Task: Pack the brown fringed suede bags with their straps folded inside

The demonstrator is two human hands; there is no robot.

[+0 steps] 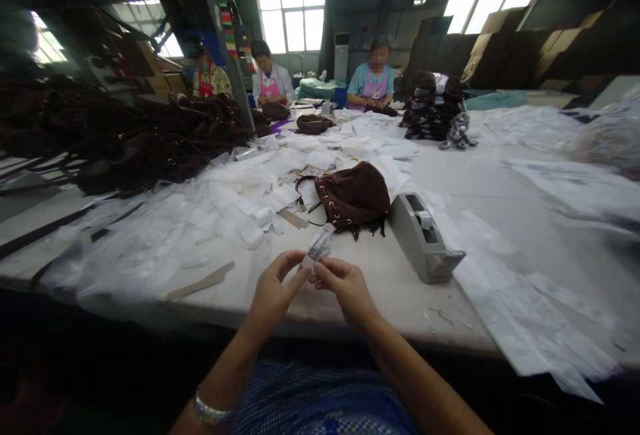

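In the head view a small crumpled piece of white and grey wrapping, paper or thin plastic, is pinched between both hands above the table's front edge. My left hand closes thumb and finger on its left side. My right hand grips its lower right side, with the fingers bent. Just beyond lies a dark brown drawstring bag with brass eyelets and fringe. To the right of the hands stands a grey tape dispenser.
White tissue and plastic sheets cover the left and middle of the table. A heap of brown bags lies far left, and a brown stack stands at the back right. Several co-workers, one in a purple apron, sit opposite.
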